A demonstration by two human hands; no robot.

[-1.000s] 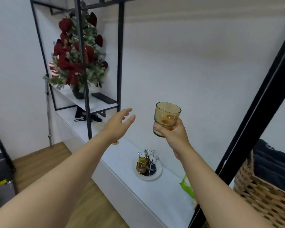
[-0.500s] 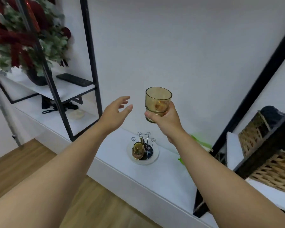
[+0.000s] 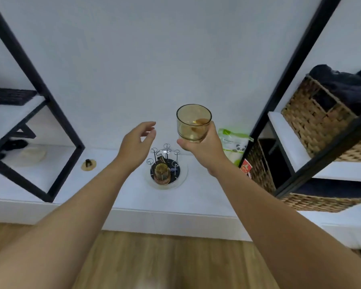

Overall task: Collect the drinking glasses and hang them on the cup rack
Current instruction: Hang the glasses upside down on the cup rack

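Observation:
My right hand [image 3: 204, 146] grips an amber drinking glass [image 3: 193, 122] by its base, mouth up, held in the air above and to the right of the cup rack. The cup rack [image 3: 165, 161] is a ring of thin wire pegs on a round dark base inside a white dish, standing on the low white shelf [image 3: 113, 190]. One amber glass [image 3: 162, 174] hangs upside down on a front peg. My left hand [image 3: 137, 147] hovers open just left of the rack, fingers spread, holding nothing.
Black metal shelf frames [image 3: 56, 113] rise on both sides. A green-and-white packet [image 3: 233, 147] and wicker baskets [image 3: 321, 126] with dark cloth sit at the right. A small round disc [image 3: 88, 164] lies on the shelf at the left. Wooden floor runs below.
My view has swung right and down, so the rack now sits centred below my hands. Both hands stay raised; the glass remains in my right hand, closer to the rack.

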